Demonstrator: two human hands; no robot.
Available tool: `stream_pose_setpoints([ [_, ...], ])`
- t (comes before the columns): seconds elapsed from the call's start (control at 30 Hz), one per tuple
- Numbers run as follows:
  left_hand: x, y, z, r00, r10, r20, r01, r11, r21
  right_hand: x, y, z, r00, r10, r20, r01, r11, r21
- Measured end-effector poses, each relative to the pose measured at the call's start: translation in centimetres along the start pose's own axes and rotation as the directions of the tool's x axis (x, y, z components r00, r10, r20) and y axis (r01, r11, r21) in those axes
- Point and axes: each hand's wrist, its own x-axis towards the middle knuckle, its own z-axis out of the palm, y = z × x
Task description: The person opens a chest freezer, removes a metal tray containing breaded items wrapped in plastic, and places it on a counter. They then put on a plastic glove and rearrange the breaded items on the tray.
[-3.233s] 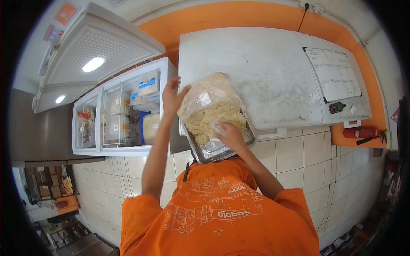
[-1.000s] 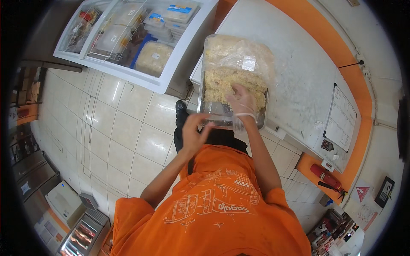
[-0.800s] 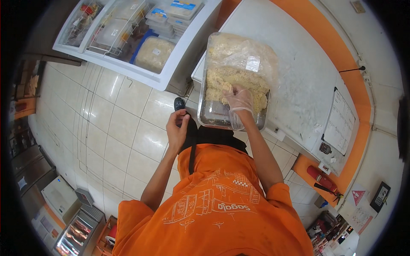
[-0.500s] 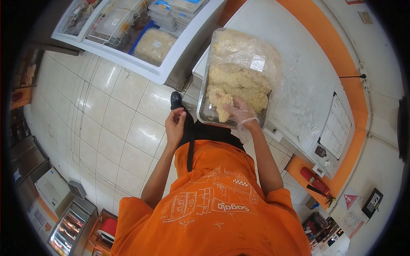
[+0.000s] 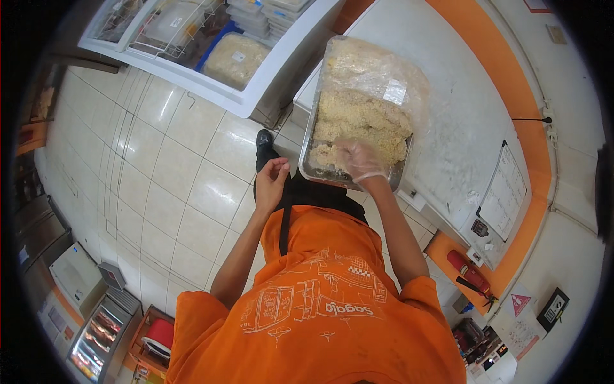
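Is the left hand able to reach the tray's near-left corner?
Likely yes: the left hand looks empty, and nothing visible blocks that corner of the metal tray; the gloved right hand is farther right.

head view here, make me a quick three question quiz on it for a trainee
1. Which hand wears the clear glove: the left hand or the right hand?
2. True or false: the clear plastic covers all the crumbed food.
3. Fill in: the open freezer stands to the person's ____ of the tray.

Key: 1. right hand; 2. false, the near part lies bare; 3. left.
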Motion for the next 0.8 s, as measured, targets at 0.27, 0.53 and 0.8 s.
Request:
stream_pose_setpoints([
  [0.27, -0.5, 0.9, 1.6, 0.998, 0.021, 0.057, -0.017, 0.998, -0.068, 1.5, -3.0, 0.3, 0.944, -0.175, -0.28, 0.119, 0.972, -0.205],
  [0.53, -0.9, 1.4, 2.6, 0.997, -0.022, 0.073, 0.029, 0.994, -0.106, 5.0, -3.2, 0.5, 0.966, -0.243, -0.094, 0.15, 0.814, -0.562],
  [0.8, -0.9, 1.1, 2.4, 0.996, -0.008, 0.085, 0.014, 0.997, -0.077, 3.5, -3.2, -1.9, 0.946, -0.317, -0.064, 0.274, 0.892, -0.361],
])
